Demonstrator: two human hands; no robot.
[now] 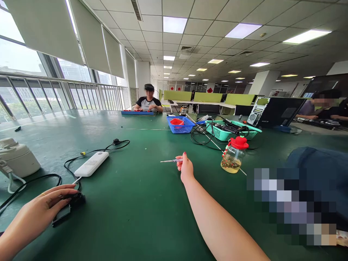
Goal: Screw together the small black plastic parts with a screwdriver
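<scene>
My right hand point(187, 168) is closed around the clear handle of a slim screwdriver point(169, 161), above the green tabletop. Its thin metal shaft points left. At the left, my left hand point(45, 209) grips a small black box-shaped device point(63, 213), thumb on the near side and fingers over the top. My palm and fingers hide part of the device. Just beyond it lies a white oblong unit point(92, 165) with a white lead at its near end. A black cable point(71, 161) runs beside it to a black plug point(116, 141).
A jar with a red lid point(234, 156) holds yellowish liquid. Behind it are a blue basket point(181, 127), a green basket point(223, 135) of cables and a computer case point(277, 112). A white appliance point(17, 159) stands left. Other people sit across the table and at far right.
</scene>
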